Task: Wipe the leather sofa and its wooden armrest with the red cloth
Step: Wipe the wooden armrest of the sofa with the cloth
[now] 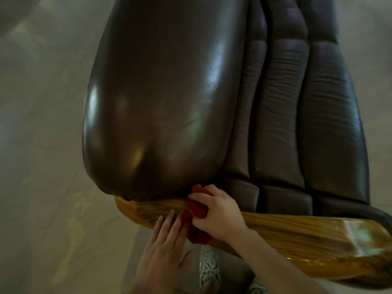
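A dark brown leather sofa point(165, 98) fills the upper middle, seen from above its end. Its glossy wooden armrest point(297, 236) runs across the bottom, from lower left to right. The red cloth point(194, 211) is bunched on the armrest where the wood meets the leather. My right hand point(216, 211) is closed over the cloth and presses it onto the wood. My left hand point(163, 247) lies flat just left of the cloth, fingers apart, its fingertips resting on the armrest. Most of the cloth is hidden under my right hand.
The pale tiled floor point(42, 166) surrounds the sofa on the left and below. My shoes point(209, 268) show under the armrest at the bottom. The sofa's seat cushions point(286, 124) stretch away on the right.
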